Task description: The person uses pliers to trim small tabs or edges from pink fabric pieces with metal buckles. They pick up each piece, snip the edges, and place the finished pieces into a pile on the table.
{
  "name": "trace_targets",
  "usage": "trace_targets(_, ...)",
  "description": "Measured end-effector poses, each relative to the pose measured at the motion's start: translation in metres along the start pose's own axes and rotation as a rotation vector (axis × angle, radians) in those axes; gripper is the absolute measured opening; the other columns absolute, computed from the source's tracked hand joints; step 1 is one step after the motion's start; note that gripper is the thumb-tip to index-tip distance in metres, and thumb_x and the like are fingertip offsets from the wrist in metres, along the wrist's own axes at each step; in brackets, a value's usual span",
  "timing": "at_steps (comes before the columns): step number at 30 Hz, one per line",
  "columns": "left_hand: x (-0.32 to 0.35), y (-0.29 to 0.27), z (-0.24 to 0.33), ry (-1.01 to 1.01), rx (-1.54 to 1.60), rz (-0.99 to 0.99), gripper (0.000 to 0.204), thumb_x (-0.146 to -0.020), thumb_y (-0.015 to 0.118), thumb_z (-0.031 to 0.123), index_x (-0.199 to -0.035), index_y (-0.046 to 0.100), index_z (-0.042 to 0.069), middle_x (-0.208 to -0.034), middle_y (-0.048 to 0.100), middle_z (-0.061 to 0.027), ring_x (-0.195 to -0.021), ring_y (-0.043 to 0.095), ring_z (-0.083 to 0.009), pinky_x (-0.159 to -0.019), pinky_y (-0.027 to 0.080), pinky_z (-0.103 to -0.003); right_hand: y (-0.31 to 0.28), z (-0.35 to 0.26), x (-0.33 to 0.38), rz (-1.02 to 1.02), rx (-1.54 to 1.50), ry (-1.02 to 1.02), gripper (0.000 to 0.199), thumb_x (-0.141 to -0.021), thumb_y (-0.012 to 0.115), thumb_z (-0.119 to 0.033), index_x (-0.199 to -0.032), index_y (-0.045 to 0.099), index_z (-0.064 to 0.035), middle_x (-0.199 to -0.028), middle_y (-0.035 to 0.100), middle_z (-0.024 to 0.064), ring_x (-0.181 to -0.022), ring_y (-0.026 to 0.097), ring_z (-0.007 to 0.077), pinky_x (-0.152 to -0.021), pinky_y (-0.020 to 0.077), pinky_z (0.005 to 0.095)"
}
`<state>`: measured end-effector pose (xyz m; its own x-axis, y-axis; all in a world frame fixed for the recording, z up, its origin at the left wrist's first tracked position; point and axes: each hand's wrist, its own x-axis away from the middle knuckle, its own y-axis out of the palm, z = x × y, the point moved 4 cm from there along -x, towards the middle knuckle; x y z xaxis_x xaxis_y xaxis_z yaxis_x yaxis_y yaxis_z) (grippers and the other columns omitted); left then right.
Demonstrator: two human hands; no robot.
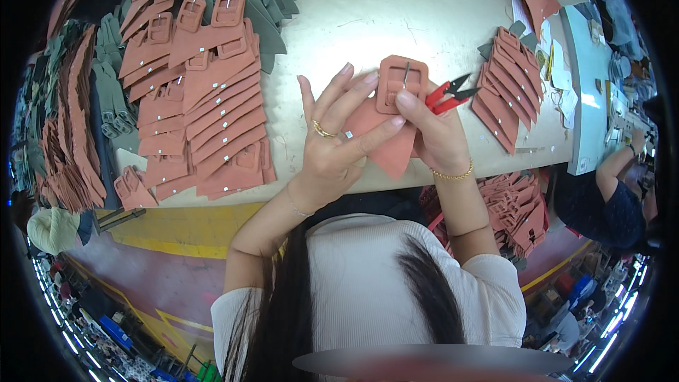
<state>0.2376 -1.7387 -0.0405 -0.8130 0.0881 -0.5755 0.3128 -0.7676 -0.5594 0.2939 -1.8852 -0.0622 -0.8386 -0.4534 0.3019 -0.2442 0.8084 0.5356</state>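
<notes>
Because the right hand (440, 134) wraps behind the coral strap piece (387, 134), most of its fingers are hidden; only the thumb shows plainly, pressed against the lower part of the buckle (393, 88). That hand grasps the piece over the near part of the worktop (332, 28), buckle end away from the body, pointed tip toward it; whether the tip touches the surface is unclear. Red-handled snips (447, 105) jut out at the right hand, blades parted and pointing right, their rear ends concealed. The left hand (332, 152) is spread, back upward, one digit reaching across the piece to just beside the right thumb; whether it pinches anything underneath, I cannot tell. Both forearms angle inward from bent elbows. At left stands a large coral stack (223, 110), its lower layers covered by those above; a smaller coral stack (503, 95) lies to the right.
</notes>
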Motion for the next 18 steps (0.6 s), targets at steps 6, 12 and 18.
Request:
trace_targets(6, 0.007, -0.009, -0.027, -0.28, 0.253, 0.251, 0.071, -0.082, 0.07, 0.016, -0.14, 0.033, -0.001, -0.142, 0.04, -0.0181, -0.131, 0.039, -0.0333, -0.11, 0.029, -0.042, 0.005, -0.021, -0.003, -0.054, 0.01, -0.077, 0.034, -0.093, 0.061, -0.022, -0.113, 0.059, 0.0062, -0.103, 0.065, 0.0122, -0.092, 0.065, 0.0171, -0.082, 0.0544, 0.0315)
trace_targets(12, 0.019, -0.008, -0.044, -0.873, 1.064, 0.296, 0.058, -0.089, 0.062, 0.009, -0.139, 0.034, 0.0, -0.128, 0.051, -0.0147, -0.12, 0.048, -0.0229, -0.104, 0.034, -0.037, 0.008, -0.022, -0.006, -0.049, 0.024, -0.089, 0.037, -0.092, 0.063, -0.022, -0.114, 0.059, 0.0078, -0.104, 0.065, 0.0138, -0.09, 0.066, 0.0179, -0.078, 0.0555, 0.0299)
trace_targets(18, 0.009, -0.005, -0.023, -0.828, 1.331, 0.251, 0.056, -0.088, 0.059, -0.001, -0.137, 0.032, 0.001, -0.117, 0.056, -0.0143, -0.098, 0.056, -0.0151, -0.088, 0.046, -0.029, 0.005, -0.014, -0.007, 0.022, 0.108, -0.078, 0.033, -0.092, 0.061, -0.017, -0.114, 0.059, 0.0078, -0.105, 0.065, 0.0138, -0.093, 0.064, 0.0178, -0.086, 0.0524, 0.032)
